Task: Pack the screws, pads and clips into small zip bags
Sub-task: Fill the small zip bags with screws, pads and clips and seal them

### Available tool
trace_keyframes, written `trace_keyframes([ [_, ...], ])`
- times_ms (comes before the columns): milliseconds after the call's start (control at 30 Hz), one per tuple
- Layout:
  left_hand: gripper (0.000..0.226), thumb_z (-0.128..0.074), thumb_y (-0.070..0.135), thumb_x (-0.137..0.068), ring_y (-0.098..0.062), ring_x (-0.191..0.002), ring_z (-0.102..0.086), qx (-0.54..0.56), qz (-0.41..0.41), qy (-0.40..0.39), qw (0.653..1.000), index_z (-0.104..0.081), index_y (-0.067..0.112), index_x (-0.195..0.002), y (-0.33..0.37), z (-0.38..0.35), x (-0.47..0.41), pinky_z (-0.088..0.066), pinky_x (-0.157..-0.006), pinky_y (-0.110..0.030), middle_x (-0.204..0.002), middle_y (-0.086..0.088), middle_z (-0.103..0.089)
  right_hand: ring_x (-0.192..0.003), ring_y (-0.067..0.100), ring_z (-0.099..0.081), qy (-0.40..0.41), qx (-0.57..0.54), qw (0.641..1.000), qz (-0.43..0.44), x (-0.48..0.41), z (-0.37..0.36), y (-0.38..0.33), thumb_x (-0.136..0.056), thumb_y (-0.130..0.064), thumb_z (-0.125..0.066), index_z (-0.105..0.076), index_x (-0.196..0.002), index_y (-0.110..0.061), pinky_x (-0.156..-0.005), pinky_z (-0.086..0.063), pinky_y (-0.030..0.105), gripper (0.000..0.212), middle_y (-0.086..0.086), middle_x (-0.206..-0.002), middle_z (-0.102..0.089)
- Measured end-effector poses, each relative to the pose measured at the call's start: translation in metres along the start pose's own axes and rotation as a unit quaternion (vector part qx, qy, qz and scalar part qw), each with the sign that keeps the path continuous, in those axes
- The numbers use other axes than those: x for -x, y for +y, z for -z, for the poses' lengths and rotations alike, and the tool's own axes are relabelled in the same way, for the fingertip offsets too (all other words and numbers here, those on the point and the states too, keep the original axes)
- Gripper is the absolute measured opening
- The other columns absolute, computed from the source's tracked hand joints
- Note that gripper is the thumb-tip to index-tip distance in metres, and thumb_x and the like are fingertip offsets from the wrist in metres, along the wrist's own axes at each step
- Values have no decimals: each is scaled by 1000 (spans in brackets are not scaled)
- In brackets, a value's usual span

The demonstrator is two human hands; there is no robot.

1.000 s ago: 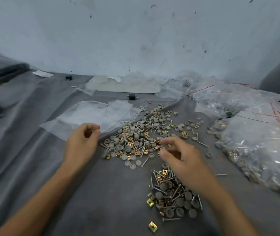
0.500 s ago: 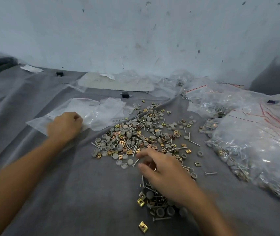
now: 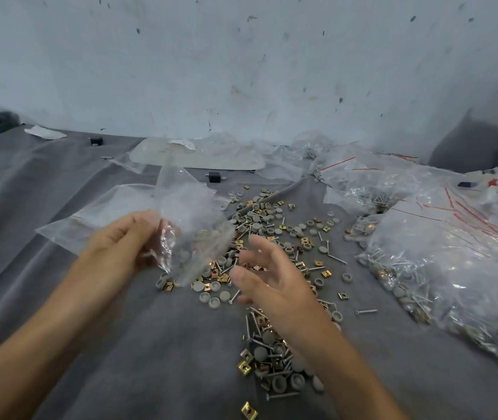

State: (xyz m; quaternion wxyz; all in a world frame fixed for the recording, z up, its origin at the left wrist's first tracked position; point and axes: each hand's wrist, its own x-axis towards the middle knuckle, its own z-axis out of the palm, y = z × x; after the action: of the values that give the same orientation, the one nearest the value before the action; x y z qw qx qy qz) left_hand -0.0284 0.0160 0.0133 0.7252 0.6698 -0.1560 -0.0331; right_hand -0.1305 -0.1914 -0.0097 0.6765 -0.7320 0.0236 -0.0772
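At the far left, a stack of flat empty bags [image 3: 99, 207] lies on the grey cloth [image 3: 166, 344]. Just in front of it the left hand [image 3: 120, 247] is raised off the cloth, its fingers [image 3: 138, 225] curled together and pinching the lower corner of a small zip bag [image 3: 190, 219], which stands up crumpled and clear above the near left edge of the main heap [image 3: 272, 219] of grey pads, silver screws and gold clips. To the right of the bag the right hand [image 3: 272, 280] hovers over the heap with its fingers [image 3: 260, 247] spread apart and loose; it is blurred, and whether anything lies in the palm cannot be told. Below that wrist sits a smaller heap [image 3: 272, 368] of the same parts, with a single gold clip [image 3: 249, 410] lying apart near the bottom edge. Further right one loose screw [image 3: 366, 311] lies alone, and beyond it filled bags [image 3: 454, 283] are piled against each other.
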Motion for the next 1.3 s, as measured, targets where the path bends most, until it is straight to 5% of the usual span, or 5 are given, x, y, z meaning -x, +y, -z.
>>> trace_keyframes([
  [100, 29, -56, 30, -97, -20, -68, -49, 97, 45, -41, 993, -62, 7, -81, -2, -13, 23, -42, -68, -35, -78, -12, -51, -103, 16, -70, -65, -224, 971, -44, -1, -5, -5, -78, -37, -84, -68, -125, -29, -81, -59, 34, 51, 1, -125, -70],
  [333, 26, -61, 32, -90, -13, -73, -63, 114, 91, 54, 988, -81, 17, -85, -13, -5, 26, -53, -65, -27, -90, -8, -74, -75, 14, -67, -35, -222, 973, -45, 1, -9, -6, -90, -21, -62, -80, -91, -15, -66, -57, 27, 19, 8, -89, -74],
  [533, 18, -54, 51, -93, -1, -85, -60, -100, -119, 251, 955, -67, 41, -101, -20, 29, 15, -49, -90, -40, -100, 17, -69, -59, 13, -61, -14, -112, 993, -45, 4, -12, -3, -88, -24, -76, -74, -80, -8, -56, -53, 24, 19, 6, -70, -68],
  [833, 55, -67, 78, -71, 0, -92, -59, -353, -239, -115, 897, -56, 44, -113, -12, -13, 60, -42, -74, -7, -104, 23, -60, -52, 11, -52, -16, -4, 999, -40, 12, -24, -5, -83, -38, -82, -62, -65, -21, -48, -42, 20, 32, 4, -62, -63],
  [1300, 40, -70, 64, -68, -11, -71, -69, -245, -111, -133, 954, -67, 29, -88, -16, -13, 56, -54, -63, -31, -85, 8, -75, -68, 16, -55, -107, 49, 993, 4, 16, -21, -5, -99, -30, -66, -73, -93, -10, -66, -46, 37, 23, 4, -75, -62],
])
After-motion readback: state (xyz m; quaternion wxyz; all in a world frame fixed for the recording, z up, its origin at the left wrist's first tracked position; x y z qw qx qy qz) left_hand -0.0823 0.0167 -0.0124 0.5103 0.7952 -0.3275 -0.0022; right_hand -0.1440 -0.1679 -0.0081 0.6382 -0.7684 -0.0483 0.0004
